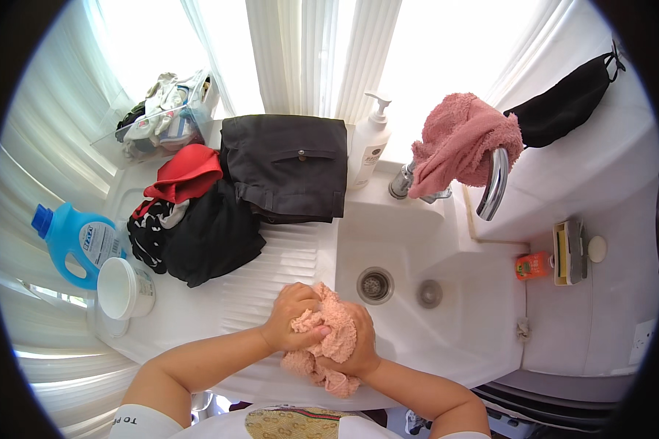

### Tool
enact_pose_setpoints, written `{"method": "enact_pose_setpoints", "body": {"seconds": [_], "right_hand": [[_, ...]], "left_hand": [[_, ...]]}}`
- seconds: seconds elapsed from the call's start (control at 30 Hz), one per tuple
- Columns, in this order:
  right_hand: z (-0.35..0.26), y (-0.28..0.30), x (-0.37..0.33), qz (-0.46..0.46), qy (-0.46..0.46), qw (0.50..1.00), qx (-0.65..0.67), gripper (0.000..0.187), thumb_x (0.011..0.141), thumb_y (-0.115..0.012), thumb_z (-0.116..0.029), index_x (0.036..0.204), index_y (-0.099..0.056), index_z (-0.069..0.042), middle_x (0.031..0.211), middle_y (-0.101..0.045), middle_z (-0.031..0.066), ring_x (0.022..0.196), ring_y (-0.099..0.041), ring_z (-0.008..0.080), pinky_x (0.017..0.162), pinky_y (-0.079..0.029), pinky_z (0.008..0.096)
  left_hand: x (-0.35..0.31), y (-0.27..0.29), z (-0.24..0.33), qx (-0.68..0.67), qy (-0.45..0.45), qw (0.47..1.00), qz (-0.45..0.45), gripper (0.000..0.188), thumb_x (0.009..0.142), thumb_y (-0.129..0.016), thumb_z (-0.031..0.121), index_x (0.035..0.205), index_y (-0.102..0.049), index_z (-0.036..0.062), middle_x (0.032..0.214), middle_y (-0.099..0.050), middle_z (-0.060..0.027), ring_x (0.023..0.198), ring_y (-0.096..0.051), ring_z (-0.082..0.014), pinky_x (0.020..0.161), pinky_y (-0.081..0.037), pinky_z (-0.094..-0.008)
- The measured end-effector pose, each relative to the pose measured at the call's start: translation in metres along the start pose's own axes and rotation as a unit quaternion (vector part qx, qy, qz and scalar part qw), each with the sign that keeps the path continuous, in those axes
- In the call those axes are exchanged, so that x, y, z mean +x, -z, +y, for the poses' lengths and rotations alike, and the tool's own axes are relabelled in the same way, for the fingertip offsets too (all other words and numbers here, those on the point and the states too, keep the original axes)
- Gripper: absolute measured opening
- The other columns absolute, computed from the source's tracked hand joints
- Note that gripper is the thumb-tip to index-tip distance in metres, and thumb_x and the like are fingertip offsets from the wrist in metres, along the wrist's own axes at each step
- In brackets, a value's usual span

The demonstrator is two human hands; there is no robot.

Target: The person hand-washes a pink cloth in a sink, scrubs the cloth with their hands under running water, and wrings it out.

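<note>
I watched from far off & saw both hands closed on a soft, fluffy, peach-pink cloth (337, 331). The L hand (294, 316) had its left side bunched up tight, & the R hand (359, 350) was wrapped round its right side, so both were clamped on it. The cloth was on the near side, abt where the white ribbed drainboard (274, 267) met the smooth white sink bowl (461, 329). A loose bit hung toward the near edge. I couldn't tell if it touched the sink under it.

I guessed it'd be floppy & squishy, w/ no way to break it. Couldn't see if it was wet; if so, it'd be heavier & a bit slippy. Best hold, I thought: a fat bunch in each fist, b/c a thin pinch might slip & the loose bit could droop.

Most room was to the right, over the bowl, w/ the round metal drain (375, 285) just past the hands. Far left was tight: a floppy black cloth pile (216, 238) & folded dark trousers (293, 164) sat there. Far right, the curved shiny metal tap (496, 186), w/ a fuzzy rose-pink towel (461, 139) on it, stuck out over the bowl, so that was smth to bump.
</note>
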State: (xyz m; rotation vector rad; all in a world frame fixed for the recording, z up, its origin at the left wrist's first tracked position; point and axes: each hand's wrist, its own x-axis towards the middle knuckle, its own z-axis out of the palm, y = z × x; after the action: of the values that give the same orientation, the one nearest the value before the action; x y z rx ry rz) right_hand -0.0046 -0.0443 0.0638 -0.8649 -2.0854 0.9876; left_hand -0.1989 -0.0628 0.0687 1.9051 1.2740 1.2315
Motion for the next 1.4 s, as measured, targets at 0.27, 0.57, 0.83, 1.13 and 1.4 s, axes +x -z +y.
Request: {"method": "enact_pose_setpoints", "body": {"seconds": [0.27, 0.57, 0.83, 1.13, 1.4], "right_hand": [[0.044, -0.003, 0.006, 0.015, -0.075, 0.990, 0.122, 0.082, 0.052, -0.083, -0.040, 0.115, -0.050, 0.000, 0.106, -0.057, 0.0186, 0.096, -0.055, 0.0382, 0.087, -0.043, 0.0463], [0.066, -0.005, 0.010, 0.019, -0.108, 0.952, 0.285, 0.077, 0.053, -0.081, -0.033, 0.115, -0.054, 0.003, 0.103, -0.062, 0.0140, 0.092, -0.062, 0.0255, 0.084, -0.048, 0.0355], [0.057, -0.002, 0.019, 0.054, -0.163, 0.933, 0.315, 0.066, 0.060, -0.073, -0.020, 0.120, -0.053, 0.000, 0.107, -0.062, 0.0090, 0.097, -0.060, 0.0184, 0.089, -0.047, 0.0315], [-0.007, 0.025, 0.008, 0.011, 0.095, 0.994, 0.047, 0.119, 0.051, -0.086, -0.055, 0.146, -0.027, -0.015, 0.147, -0.022, 0.0246, 0.135, -0.027, 0.0398, 0.107, -0.023, 0.0543], [-0.045, -0.008, -0.001, -0.002, 0.101, 0.992, -0.073, 0.065, 0.058, -0.079, -0.051, 0.107, -0.058, -0.014, 0.118, -0.051, 0.0044, 0.110, -0.049, 0.0277, 0.095, -0.026, 0.0606]], "left_hand": [[0.041, -0.009, -0.020, -0.054, -0.003, 0.998, -0.030, 0.020, 0.074, -0.065, 0.022, 0.067, -0.061, 0.0042, 0.072, -0.058, -0.0101, 0.066, -0.051, -0.0280, 0.063, -0.041, -0.0394], [0.057, -0.015, -0.026, -0.061, 0.008, 0.996, -0.069, 0.024, 0.077, -0.061, 0.018, 0.059, -0.057, 0.0026, 0.065, -0.058, -0.0140, 0.056, -0.050, -0.0305, 0.055, -0.043, -0.0387], [0.055, -0.028, -0.032, -0.053, 0.009, 0.998, -0.021, 0.026, 0.079, -0.062, 0.021, 0.061, -0.059, 0.0028, 0.061, -0.058, -0.0136, 0.059, -0.054, -0.0324, 0.057, -0.044, -0.0397], [0.016, 0.010, 0.025, -0.004, 0.055, 0.997, -0.046, 0.073, 0.074, -0.068, 0.044, 0.130, -0.042, 0.0045, 0.107, -0.062, -0.0143, 0.096, -0.058, -0.0290, 0.088, -0.041, -0.0433], [-0.032, 0.003, 0.049, 0.162, 0.059, 0.984, 0.044, 0.051, 0.075, -0.066, 0.048, 0.104, -0.065, 0.0064, 0.102, -0.063, -0.0115, 0.093, -0.055, -0.0309, 0.085, -0.039, -0.0423]]}}
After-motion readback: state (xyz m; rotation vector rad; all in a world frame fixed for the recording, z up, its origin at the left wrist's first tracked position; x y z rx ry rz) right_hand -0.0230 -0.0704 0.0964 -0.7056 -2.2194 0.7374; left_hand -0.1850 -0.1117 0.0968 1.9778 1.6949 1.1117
